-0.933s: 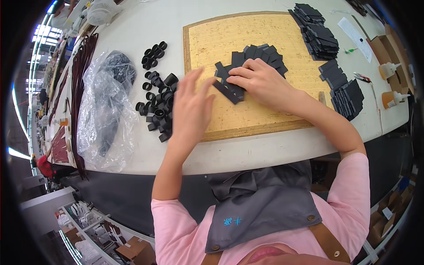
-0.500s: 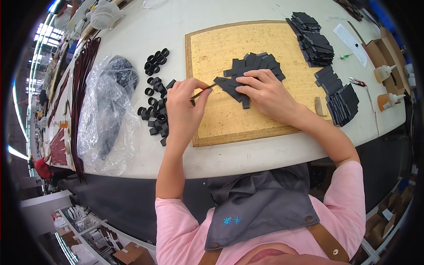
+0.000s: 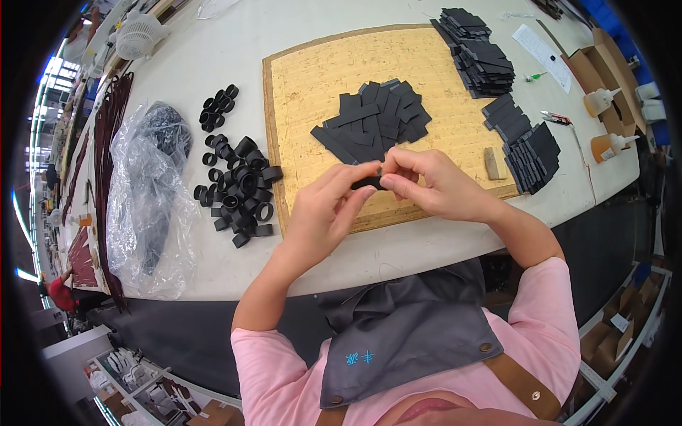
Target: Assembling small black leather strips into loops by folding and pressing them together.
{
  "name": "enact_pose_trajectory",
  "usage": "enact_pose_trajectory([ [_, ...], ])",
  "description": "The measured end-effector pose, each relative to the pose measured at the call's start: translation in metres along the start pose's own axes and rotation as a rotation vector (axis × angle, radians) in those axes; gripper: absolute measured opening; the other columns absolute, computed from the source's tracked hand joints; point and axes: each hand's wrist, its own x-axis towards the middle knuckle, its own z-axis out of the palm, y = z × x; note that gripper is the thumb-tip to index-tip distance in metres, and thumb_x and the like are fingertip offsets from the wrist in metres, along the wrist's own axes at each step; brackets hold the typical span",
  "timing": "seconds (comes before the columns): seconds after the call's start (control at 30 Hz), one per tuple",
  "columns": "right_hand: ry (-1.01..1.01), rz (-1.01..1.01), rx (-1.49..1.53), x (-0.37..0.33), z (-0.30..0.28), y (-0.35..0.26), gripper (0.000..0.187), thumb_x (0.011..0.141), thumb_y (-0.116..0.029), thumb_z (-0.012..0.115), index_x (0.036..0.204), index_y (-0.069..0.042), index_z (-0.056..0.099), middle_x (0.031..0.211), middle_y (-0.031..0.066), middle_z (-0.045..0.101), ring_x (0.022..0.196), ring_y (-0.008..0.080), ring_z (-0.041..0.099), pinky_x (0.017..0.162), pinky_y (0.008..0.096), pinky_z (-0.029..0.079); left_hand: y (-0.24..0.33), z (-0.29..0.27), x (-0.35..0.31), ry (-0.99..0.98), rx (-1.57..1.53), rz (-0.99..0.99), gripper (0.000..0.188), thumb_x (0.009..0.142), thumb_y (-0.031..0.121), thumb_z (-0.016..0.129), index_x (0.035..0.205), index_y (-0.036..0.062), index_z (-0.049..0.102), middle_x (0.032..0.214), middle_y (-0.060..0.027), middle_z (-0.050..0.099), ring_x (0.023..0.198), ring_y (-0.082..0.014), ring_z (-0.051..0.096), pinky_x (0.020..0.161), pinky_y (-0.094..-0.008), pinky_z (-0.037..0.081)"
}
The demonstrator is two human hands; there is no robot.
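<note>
A small black strip (image 3: 366, 182) is pinched between my two hands above the near part of the yellow board (image 3: 305, 85). My left hand (image 3: 332, 202) grips one end, with thumb and forefinger closed on it. The other end is in the fingertips of my right hand (image 3: 426, 183), which partly hide it. Just beyond my hands, a fanned pile of flat black strips (image 3: 383, 117) lies on the board. Left of the board stand and lie several black rings (image 3: 245, 181), loosely heaped, with a smaller cluster of black rings (image 3: 218, 106) behind them.
Stacks of black strips (image 3: 483, 64) lie along the board's right side, near a small block (image 3: 494, 163). Farther right are snips (image 3: 555, 118), glue bottles (image 3: 611, 147) and a cardboard box (image 3: 616, 71). A clear plastic bag (image 3: 153, 206) and dark red cords (image 3: 110, 163) lie at left.
My right hand has left the strip pile and come toward me. My left hand has moved right with the strip, and both hands now meet on it.
</note>
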Motion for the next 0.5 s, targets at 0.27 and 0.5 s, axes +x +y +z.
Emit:
enact_pose_trajectory([
  [0.27, -0.124, 0.066, 0.499, 0.000, 0.012, 0.012, 0.024, 0.111, -0.020, 0.048, 0.124, -0.002, 0.056, 0.112, 0.0065, 0.064, 0.108, 0.0130, 0.061, 0.094, 0.0280, 0.049, -0.002, -0.005, 0.002, -0.194, -0.952, -0.478, 0.013, 0.098, 0.002, 0.067, 0.109, -0.0043, 0.066, 0.094, -0.0134, 0.073, 0.073, -0.0143, 0.070, 0.066, -0.0264, 0.060],
  [0.5, -0.033, 0.032, 0.369, -0.006, 0.019, 0.008, 0.017, 0.099, 0.000, 0.065, 0.112, -0.004, 0.054, 0.106, 0.0016, 0.061, 0.092, 0.0058, 0.061, 0.077, 0.0206, 0.051, -0.030, -0.004, -0.007, -0.230, -0.810, -0.240, 0.014, 0.097, 0.007, 0.071, 0.108, -0.0023, 0.067, 0.097, -0.0070, 0.072, 0.082, -0.0114, 0.069, 0.074, -0.0238, 0.056],
])
